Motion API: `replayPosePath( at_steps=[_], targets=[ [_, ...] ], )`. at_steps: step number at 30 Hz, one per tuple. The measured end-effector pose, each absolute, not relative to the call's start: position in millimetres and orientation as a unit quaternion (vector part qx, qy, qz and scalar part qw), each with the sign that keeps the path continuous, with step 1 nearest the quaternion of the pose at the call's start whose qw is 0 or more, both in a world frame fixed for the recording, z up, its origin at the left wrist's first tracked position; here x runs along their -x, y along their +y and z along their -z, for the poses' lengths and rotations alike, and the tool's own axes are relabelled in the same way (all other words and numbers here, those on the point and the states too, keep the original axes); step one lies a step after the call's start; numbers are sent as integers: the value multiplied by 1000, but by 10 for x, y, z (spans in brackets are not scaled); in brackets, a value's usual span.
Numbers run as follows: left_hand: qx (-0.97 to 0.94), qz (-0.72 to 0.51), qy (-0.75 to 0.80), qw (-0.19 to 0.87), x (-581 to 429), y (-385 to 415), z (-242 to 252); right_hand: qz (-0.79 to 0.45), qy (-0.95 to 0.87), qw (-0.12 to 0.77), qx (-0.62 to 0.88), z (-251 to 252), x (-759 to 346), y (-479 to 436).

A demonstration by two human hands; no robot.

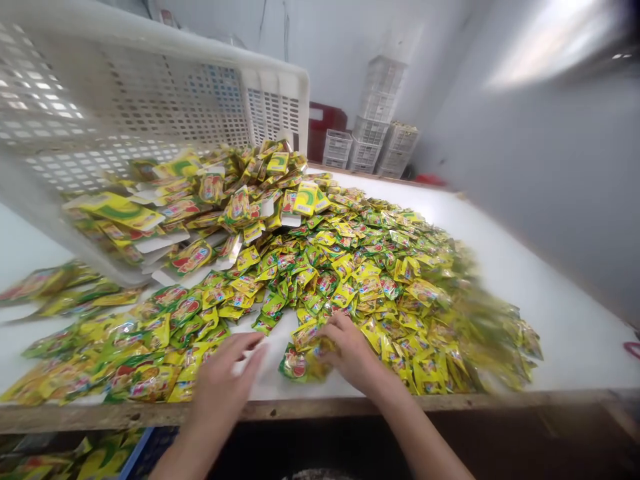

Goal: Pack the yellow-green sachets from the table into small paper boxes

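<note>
Head view, right hand (350,350): fingers curled over shiny yellow-green plastic packets (294,364) (cannot tell whether gripping)
Left hand (224,375): thumb and fingers parted

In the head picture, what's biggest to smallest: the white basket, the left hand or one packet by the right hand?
Largest to smallest, as they look:
1. White basket
2. Left hand
3. One packet by the right hand

Packets (370,288) heaped on table (510,280), centre to near edge. Basket (170,100) tipped at left, cartons (306,199) in its mouth. Crates (366,153) stacked beyond table's far edge.
</note>
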State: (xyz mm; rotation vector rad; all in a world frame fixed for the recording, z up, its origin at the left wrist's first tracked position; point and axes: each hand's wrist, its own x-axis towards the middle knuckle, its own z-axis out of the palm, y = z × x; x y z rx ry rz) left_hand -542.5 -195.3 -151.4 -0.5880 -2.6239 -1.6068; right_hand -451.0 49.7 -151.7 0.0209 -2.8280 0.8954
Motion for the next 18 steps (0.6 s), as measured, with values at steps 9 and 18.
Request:
replayPosePath(
  at_steps=[9, 18],
  targets=[
    [193, 451, -855, -167, 5408, -1605, 1790, -233, -967, 102, 9, 1400, 4377, 532],
    [-2, 729, -654, -199, 5095, -1542, 1524, -735, -642, 121, 181, 1330, 4599, -87]
  ],
)
